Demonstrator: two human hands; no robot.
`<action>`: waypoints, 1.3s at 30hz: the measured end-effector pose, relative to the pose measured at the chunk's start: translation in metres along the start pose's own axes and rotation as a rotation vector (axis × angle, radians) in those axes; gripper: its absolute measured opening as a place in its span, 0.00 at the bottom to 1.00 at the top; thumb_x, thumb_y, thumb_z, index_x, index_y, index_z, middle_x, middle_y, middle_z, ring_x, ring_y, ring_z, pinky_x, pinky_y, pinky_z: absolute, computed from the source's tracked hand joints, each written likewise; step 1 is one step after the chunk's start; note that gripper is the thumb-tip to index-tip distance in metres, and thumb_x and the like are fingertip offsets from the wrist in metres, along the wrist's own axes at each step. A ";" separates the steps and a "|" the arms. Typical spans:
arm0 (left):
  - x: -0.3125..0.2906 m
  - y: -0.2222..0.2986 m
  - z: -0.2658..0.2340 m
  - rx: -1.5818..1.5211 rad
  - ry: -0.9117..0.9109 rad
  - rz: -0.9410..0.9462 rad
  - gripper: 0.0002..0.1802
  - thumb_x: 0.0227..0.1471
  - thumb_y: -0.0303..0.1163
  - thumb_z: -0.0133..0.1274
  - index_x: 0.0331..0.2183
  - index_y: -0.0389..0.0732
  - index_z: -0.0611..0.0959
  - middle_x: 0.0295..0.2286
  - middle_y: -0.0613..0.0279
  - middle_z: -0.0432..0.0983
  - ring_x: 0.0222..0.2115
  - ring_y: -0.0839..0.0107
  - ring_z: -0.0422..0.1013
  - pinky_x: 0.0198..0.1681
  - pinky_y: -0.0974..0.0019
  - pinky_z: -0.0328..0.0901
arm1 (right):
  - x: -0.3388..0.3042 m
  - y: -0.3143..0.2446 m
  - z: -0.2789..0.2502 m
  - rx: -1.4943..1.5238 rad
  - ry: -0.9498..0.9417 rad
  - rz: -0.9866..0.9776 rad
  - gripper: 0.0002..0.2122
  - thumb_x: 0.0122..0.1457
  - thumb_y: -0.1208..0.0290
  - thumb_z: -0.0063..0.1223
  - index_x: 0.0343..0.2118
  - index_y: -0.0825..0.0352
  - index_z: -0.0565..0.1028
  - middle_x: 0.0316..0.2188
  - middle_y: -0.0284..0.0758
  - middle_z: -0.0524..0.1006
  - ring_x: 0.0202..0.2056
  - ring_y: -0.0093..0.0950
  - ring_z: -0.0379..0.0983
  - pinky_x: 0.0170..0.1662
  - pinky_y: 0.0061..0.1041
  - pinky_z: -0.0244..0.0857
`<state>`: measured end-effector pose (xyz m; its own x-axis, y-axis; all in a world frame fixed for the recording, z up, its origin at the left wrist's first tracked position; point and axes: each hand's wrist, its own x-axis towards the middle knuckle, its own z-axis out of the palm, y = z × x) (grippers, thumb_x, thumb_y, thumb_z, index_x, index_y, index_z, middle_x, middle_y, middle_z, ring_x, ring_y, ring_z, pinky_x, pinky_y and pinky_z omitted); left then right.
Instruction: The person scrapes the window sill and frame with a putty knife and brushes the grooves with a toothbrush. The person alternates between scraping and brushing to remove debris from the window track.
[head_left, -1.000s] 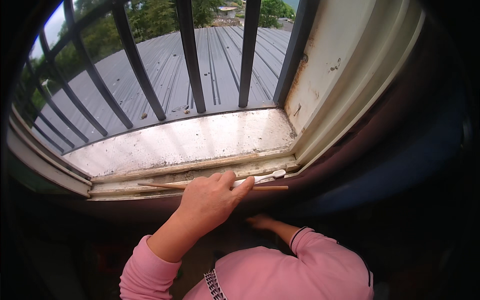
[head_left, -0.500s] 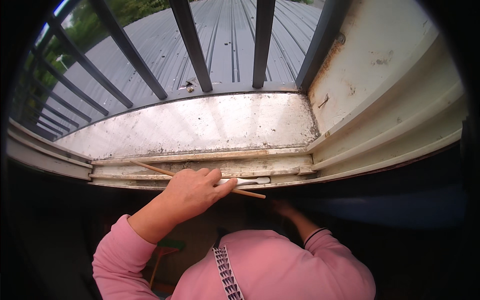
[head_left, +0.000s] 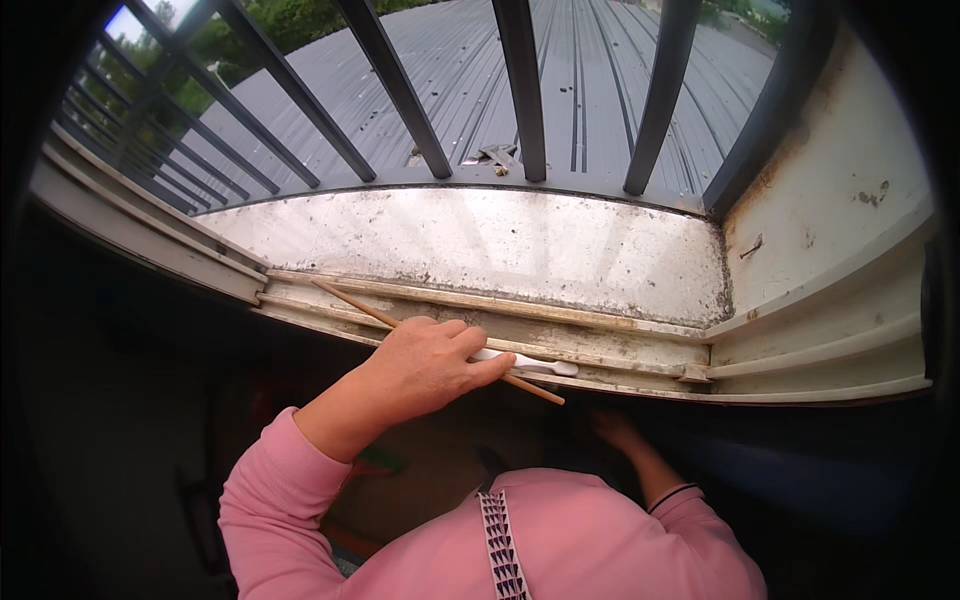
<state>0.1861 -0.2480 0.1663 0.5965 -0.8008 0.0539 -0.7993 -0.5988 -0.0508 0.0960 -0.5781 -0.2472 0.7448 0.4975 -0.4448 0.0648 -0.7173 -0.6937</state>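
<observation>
My left hand point(head_left: 425, 368) is closed around a white toothbrush point(head_left: 535, 364) and a thin wooden chopstick point(head_left: 350, 300), held crosswise. It rests over the window track point(head_left: 620, 352), a grooved, dirt-stained pale frame. The toothbrush's head end lies along the near groove, to the right of my fingers. One end of the chopstick reaches up left across the track; the other sticks out past the near edge. In the shadow below the sill hangs my right hand point(head_left: 615, 430), too dark to make out its fingers.
Beyond the track lies a white, speckled sill point(head_left: 480, 235), bordered by dark metal bars point(head_left: 525, 100). A grey ribbed roof point(head_left: 590, 110) stretches outside. To the right stands a stained wall point(head_left: 800, 210) with a small nail point(head_left: 752, 247). A patterned strap point(head_left: 503, 545) hangs over my pink top.
The view has turned, so the window appears farther right. My left hand has moved a little left along the track, still holding the toothbrush and chopstick. The right hand stays low in the shadow.
</observation>
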 end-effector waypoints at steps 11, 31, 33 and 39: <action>-0.086 -0.043 -0.029 0.122 -0.111 -0.212 0.20 0.39 0.25 0.49 0.37 0.56 0.78 0.21 0.69 0.66 0.22 0.69 0.68 0.22 0.68 0.63 | 0.000 -0.006 -0.017 -0.162 0.050 -0.048 0.18 0.54 0.64 0.43 0.49 0.60 0.68 0.49 0.42 0.68 0.51 0.38 0.63 0.56 0.33 0.55; -0.187 0.006 -0.028 -1.143 0.486 -1.423 0.22 0.52 0.24 0.42 0.51 0.39 0.66 0.22 0.66 0.66 0.10 0.80 0.63 0.11 0.80 0.57 | 0.000 -0.212 -0.075 0.261 -0.169 -0.381 0.13 0.46 0.69 0.56 0.37 0.61 0.75 0.32 0.38 0.77 0.33 0.31 0.75 0.37 0.25 0.68; -0.184 -0.007 -0.041 -1.105 0.495 -1.439 0.21 0.50 0.23 0.42 0.48 0.38 0.70 0.18 0.68 0.65 0.09 0.83 0.58 0.11 0.79 0.54 | 0.006 -0.219 -0.075 0.262 -0.172 -0.421 0.13 0.46 0.69 0.56 0.37 0.61 0.75 0.30 0.38 0.77 0.32 0.31 0.75 0.36 0.24 0.68; -0.188 -0.070 -0.063 -0.857 0.224 -1.658 0.20 0.44 0.23 0.43 0.43 0.39 0.75 0.14 0.68 0.65 0.07 0.81 0.55 0.09 0.76 0.50 | 0.011 -0.232 -0.075 0.199 -0.264 -0.377 0.12 0.46 0.71 0.56 0.36 0.63 0.75 0.30 0.37 0.77 0.32 0.27 0.75 0.39 0.22 0.67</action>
<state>0.1256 -0.0548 0.2223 0.7387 0.5666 -0.3651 0.6454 -0.4382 0.6257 0.1390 -0.4424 -0.0490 0.4991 0.8290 -0.2524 0.1501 -0.3696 -0.9170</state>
